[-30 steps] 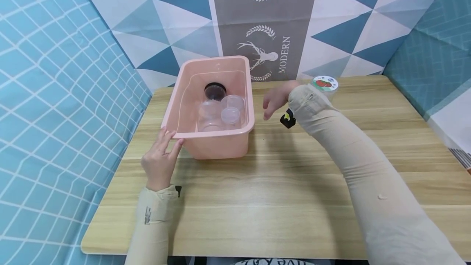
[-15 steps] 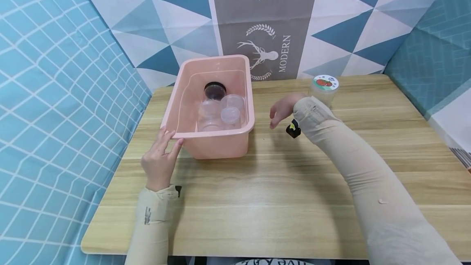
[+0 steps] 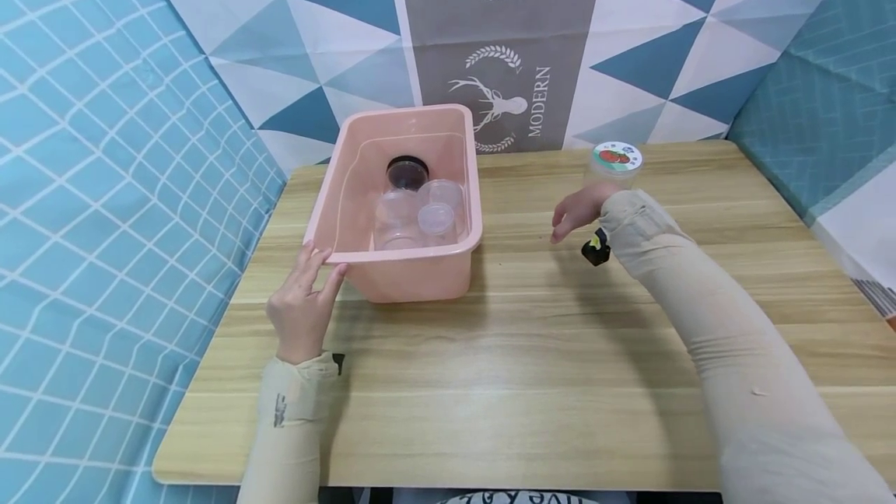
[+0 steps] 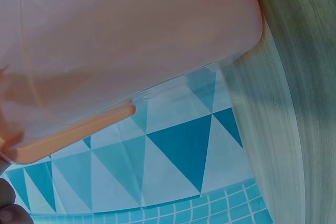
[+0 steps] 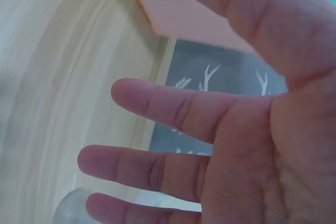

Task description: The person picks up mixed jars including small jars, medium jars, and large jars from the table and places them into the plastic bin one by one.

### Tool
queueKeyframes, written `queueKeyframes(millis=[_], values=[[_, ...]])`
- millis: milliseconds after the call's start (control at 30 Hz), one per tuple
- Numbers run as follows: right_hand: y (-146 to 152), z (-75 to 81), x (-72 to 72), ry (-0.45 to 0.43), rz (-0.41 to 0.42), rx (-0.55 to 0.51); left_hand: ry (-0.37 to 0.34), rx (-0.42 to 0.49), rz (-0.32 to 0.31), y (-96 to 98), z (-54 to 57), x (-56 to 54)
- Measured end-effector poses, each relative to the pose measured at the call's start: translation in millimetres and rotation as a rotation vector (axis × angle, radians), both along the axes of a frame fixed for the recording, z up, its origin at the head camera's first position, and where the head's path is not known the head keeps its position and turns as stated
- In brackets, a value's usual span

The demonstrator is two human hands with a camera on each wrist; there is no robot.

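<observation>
A pink plastic basin (image 3: pixel 413 280) stands at the left of the table, with several clear plastic jars (image 3: pixel 399 218) inside it and one black-rimmed jar (image 3: pixel 407 173) toward its far end. My left hand (image 3: pixel 302 313) grips the basin's near left corner, fingers on the rim and thumb against the front wall. To the right of the basin, my right hand (image 3: pixel 586 208) hovers over the table with nothing in it. Its fingers are spread and relaxed in the right wrist view. Just behind this hand is a clear jar with a tomato-printed white lid (image 3: pixel 617 156), partly hidden.
The wooden table (image 3: pixel 504 387) extends in front of the basin and off to the right. Blue-and-white patterned cloth (image 3: pixel 651 45) hangs behind it, and a blue grid-patterned sheet (image 3: pixel 126 201) borders the left side. A small black-and-yellow piece (image 3: pixel 596 248) shows at my right wrist.
My right hand has moved rightward, away from the basin and nearer the tomato-lidded jar. The left hand and the basin have stayed in place.
</observation>
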State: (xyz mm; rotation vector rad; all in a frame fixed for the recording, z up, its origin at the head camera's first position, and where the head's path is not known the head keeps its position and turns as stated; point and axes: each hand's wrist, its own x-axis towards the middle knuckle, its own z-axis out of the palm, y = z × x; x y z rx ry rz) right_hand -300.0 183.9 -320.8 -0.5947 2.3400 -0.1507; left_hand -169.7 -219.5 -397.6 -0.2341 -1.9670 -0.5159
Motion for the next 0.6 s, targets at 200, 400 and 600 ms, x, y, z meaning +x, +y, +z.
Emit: queueKeyframes(millis=[200,400,600], values=[[22,-2.7,1.2,0.028,-0.001,-0.043,0.001,-0.017,0.002,-0.3,2.4,0.9],[48,-7.8,-5.3,-0.041,-0.067,-0.192,0.001,-0.027,0.003,1.8,0.5,0.6],[72,-12.0,-3.6,-0.104,-0.194,-0.28,0.005,-0.037,0.005,1.4,0.2,0.1]])
